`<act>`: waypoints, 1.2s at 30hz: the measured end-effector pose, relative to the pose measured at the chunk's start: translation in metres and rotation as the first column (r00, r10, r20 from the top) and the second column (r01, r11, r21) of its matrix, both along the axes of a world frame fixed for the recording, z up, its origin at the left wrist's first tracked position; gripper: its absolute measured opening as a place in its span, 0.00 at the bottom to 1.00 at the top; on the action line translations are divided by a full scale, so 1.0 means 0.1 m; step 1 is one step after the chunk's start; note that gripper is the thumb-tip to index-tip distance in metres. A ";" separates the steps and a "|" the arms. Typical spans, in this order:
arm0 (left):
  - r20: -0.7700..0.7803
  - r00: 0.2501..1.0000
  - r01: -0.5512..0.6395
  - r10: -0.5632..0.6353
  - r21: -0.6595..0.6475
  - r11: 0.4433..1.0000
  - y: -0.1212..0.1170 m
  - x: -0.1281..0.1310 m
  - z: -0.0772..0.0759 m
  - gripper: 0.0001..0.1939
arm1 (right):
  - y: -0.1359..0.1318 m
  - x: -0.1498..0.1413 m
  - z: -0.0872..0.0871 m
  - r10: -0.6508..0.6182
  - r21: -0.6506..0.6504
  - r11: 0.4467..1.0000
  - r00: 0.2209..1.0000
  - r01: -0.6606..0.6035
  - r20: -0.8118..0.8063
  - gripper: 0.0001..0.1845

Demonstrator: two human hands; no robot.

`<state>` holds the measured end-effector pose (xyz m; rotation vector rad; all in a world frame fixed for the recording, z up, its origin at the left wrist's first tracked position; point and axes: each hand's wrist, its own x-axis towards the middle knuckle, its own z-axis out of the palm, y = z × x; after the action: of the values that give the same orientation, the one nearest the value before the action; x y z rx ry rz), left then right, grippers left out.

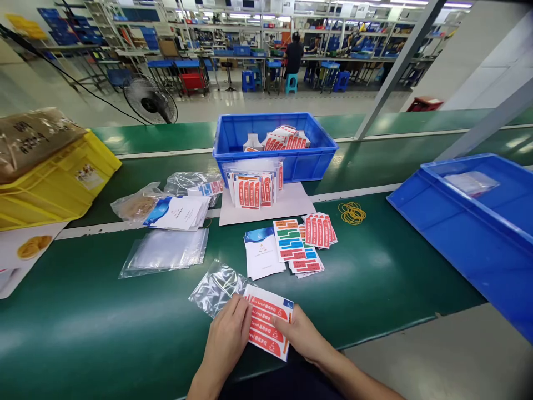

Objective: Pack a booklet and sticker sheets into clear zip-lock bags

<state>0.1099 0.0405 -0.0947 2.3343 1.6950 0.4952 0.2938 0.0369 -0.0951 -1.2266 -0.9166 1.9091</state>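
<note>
My right hand (pixel 303 336) is closed on a small stack of printed sheets, with a red-and-white sticker sheet (pixel 266 328) on top and its thumb across the face. At the stack's left edge, my left hand (pixel 230 328) is closed, its fingers pinching the clear plastic bag (pixel 219 289) where bag and sheets meet. How far the sheets reach into the bag is hidden by those fingers. Just beyond lie white-and-blue booklets (pixel 263 255), multicoloured sticker sheets (pixel 289 240) and a fan of red sticker sheets (pixel 320 230).
A blue bin (pixel 275 161) with more sheets stands behind upright bagged packs (pixel 254 189) on cardboard. Flat plastic bags (pixel 166 250) and booklets (pixel 179 213) lie left. Rubber bands (pixel 352 213) lie right. A yellow crate (pixel 62 183) and a tilted blue bin (pixel 466 222) flank the green belt.
</note>
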 end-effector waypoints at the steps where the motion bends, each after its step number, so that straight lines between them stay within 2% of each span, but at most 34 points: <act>1: -0.011 1.000 -0.004 0.004 -0.010 1.000 0.01 -0.02 0.01 0.06 | 0.01 -0.03 0.00 0.011 0.031 0.999 0.999 -0.012 0.043 0.19; 6: -0.012 1.000 0.018 -0.019 -0.058 0.998 0.02 -0.14 0.06 0.07 | 0.05 -0.16 0.01 0.063 0.224 0.969 0.984 -0.100 0.164 0.15; 11: -0.094 0.996 0.000 -0.001 -0.006 1.000 0.03 -0.20 0.13 0.07 | 0.04 -0.29 0.02 -0.007 0.282 0.958 0.985 -0.042 0.172 0.15; 14: -0.058 0.997 0.053 -0.050 0.037 0.998 0.02 -0.15 0.15 0.08 | 0.04 -0.36 0.06 -0.058 0.356 0.935 0.982 -0.011 0.181 0.14; 16: -0.005 0.997 0.080 -0.080 0.048 0.996 0.02 -0.13 0.17 0.08 | 0.08 -0.38 0.12 -0.035 0.402 0.915 0.983 -0.040 0.178 0.13; 18: 0.054 0.997 0.053 -0.056 0.040 0.998 0.04 -0.15 0.20 0.07 | 0.15 -0.34 0.19 0.079 0.392 0.912 0.990 -0.120 0.119 0.13; 20: 0.125 0.992 0.004 -0.004 0.001 1.000 0.06 -0.21 0.25 0.06 | 0.24 -0.28 0.24 0.216 0.337 0.921 0.976 -0.195 -0.025 0.16; 21: 0.158 0.987 -0.013 0.017 -0.025 1.000 0.07 -0.23 0.28 0.06 | 0.28 -0.26 0.25 0.252 0.311 0.927 0.963 -0.211 -0.096 0.18; 23: 0.212 0.977 -0.015 0.029 -0.066 0.998 0.07 -0.25 0.36 0.08 | 0.35 -0.23 0.25 0.239 0.289 0.939 0.958 -0.185 -0.161 0.22; 26: 0.295 0.955 0.031 -0.003 -0.091 0.995 0.07 -0.18 0.47 0.09 | 0.42 -0.29 0.23 0.166 0.305 0.944 0.981 -0.129 -0.101 0.22; 30: 0.315 0.945 0.124 -0.089 -0.092 0.988 0.11 -0.08 0.59 0.11 | 0.52 -0.42 0.24 0.188 0.330 0.932 0.979 -0.152 -0.078 0.15; 32: 0.304 0.946 0.140 -0.110 -0.078 0.987 0.22 -0.13 0.65 0.09 | 0.59 -0.44 0.26 0.206 0.329 0.928 0.976 -0.174 -0.065 0.16; 34: 0.316 0.946 0.097 -0.077 -0.048 0.994 0.38 -0.23 0.71 0.05 | 0.67 -0.42 0.29 0.233 0.319 0.924 0.972 -0.209 -0.041 0.18; 36: 0.355 0.934 0.092 -0.047 -0.112 0.989 0.56 -0.34 0.74 0.15 | 0.74 -0.37 0.32 0.275 0.325 0.911 0.961 -0.253 -0.023 0.19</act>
<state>0.0758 0.0966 -0.0211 2.0587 1.4285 0.7192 0.2566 0.1109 -0.0635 -0.8745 -1.3511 1.8961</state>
